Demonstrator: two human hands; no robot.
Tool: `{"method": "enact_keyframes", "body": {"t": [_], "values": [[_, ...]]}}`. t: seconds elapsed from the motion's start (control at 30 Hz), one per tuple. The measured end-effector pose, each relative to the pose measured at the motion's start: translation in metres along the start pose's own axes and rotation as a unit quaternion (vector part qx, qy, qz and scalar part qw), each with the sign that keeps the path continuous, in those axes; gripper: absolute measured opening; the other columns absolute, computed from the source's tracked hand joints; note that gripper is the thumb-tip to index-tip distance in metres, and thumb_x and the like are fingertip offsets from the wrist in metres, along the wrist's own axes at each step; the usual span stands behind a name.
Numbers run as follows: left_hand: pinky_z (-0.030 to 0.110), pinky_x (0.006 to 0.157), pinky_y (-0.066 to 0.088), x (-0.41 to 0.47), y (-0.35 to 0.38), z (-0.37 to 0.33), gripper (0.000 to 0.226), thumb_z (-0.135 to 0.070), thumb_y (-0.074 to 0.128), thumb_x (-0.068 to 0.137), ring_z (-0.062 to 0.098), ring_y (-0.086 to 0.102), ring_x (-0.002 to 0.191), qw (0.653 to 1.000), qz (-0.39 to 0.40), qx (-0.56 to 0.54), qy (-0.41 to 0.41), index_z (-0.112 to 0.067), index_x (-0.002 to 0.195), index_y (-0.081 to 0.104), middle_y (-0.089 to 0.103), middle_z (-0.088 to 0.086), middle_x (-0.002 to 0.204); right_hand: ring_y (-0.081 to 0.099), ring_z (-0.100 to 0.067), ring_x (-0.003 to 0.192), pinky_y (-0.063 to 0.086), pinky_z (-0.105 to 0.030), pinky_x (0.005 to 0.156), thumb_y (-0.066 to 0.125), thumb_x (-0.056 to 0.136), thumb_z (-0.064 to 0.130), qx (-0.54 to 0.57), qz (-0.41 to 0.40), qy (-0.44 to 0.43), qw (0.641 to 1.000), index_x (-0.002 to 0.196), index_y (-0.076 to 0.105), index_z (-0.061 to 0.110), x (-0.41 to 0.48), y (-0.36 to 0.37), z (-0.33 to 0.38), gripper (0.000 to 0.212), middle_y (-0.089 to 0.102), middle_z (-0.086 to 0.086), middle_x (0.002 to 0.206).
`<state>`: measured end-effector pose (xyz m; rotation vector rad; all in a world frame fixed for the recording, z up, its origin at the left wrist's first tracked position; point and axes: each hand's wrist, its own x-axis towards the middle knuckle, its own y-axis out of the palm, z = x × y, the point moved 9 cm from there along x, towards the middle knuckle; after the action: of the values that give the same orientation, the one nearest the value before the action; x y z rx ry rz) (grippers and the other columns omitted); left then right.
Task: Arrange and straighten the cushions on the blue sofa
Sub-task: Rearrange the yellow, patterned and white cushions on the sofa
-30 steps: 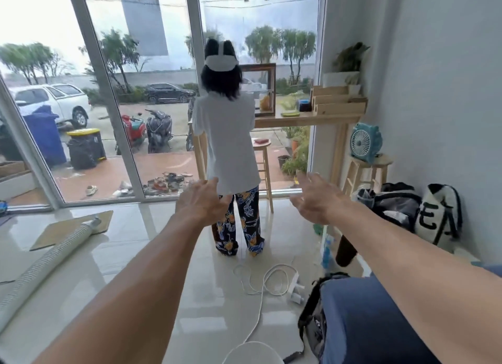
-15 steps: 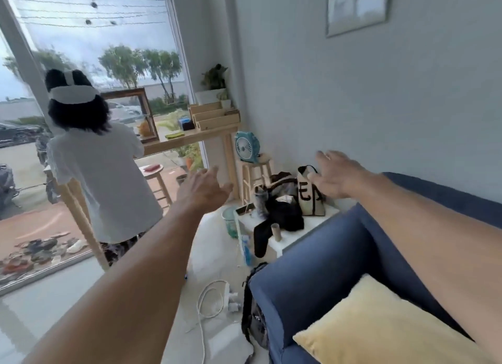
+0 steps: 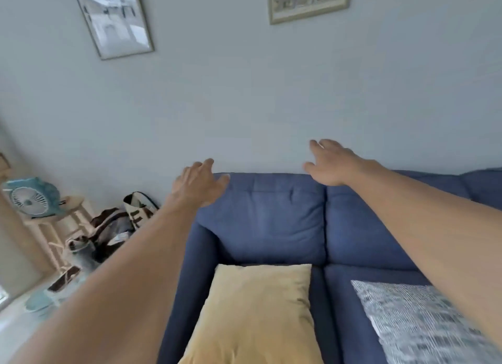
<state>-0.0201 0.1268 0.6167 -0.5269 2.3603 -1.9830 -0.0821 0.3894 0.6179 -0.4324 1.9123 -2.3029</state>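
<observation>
Both hands reach out empty with fingers spread, the left hand and right hand at the sofa back's top edge. A yellow cushion lies at 6 o'clock, a grey cushion at 4, bags and a fan at 9.

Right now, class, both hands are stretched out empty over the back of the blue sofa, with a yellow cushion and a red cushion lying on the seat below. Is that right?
Not quite. The head view shows no red cushion: beside the yellow cushion lies a grey and white patterned cushion. The rest holds: the left hand and right hand reach out empty over the back of the blue sofa.
</observation>
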Motion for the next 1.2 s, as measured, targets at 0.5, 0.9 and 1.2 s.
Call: {"method": "enact_keyframes", "body": {"t": [0.5, 0.9, 1.2], "values": [[0.044, 0.103, 0.034, -0.031, 0.111, -0.443, 0.062, -0.053, 0.038, 0.096, 0.029, 0.036, 0.135, 0.962, 0.074, -0.057, 0.257, -0.019, 0.147, 0.03, 0.038, 0.007, 0.148, 0.015, -0.027, 0.144, 0.022, -0.042, 0.112, 0.03, 0.102, 0.041, -0.047, -0.025, 0.278, 0.959, 0.153, 0.012, 0.012, -0.178, -0.076, -0.404, 0.062, 0.017, -0.009, 0.157], [0.042, 0.1, 0.035, -0.126, 0.182, -0.73, 0.061, -0.052, 0.039, 0.096, 0.031, 0.039, 0.13, 0.881, 0.117, -0.07, 0.454, -0.017, 0.146, 0.032, 0.044, 0.007, 0.142, 0.01, -0.029, 0.147, 0.02, -0.043, 0.115, 0.029, 0.101, 0.044, -0.051, -0.022, 0.482, 0.874, 0.155, 0.006, 0.014, -0.35, -0.094, -0.616, 0.066, 0.007, -0.01, 0.161], [0.044, 0.104, 0.035, -0.143, 0.22, -0.891, 0.066, -0.053, 0.038, 0.096, 0.031, 0.036, 0.135, 0.813, 0.14, -0.084, 0.559, -0.017, 0.151, 0.026, 0.038, 0.006, 0.149, 0.018, -0.03, 0.144, 0.026, -0.045, 0.113, 0.033, 0.099, 0.043, -0.072, -0.054, 0.569, 0.817, 0.153, 0.013, 0.012, -0.385, -0.116, -0.722, 0.065, 0.019, -0.013, 0.156]]}}
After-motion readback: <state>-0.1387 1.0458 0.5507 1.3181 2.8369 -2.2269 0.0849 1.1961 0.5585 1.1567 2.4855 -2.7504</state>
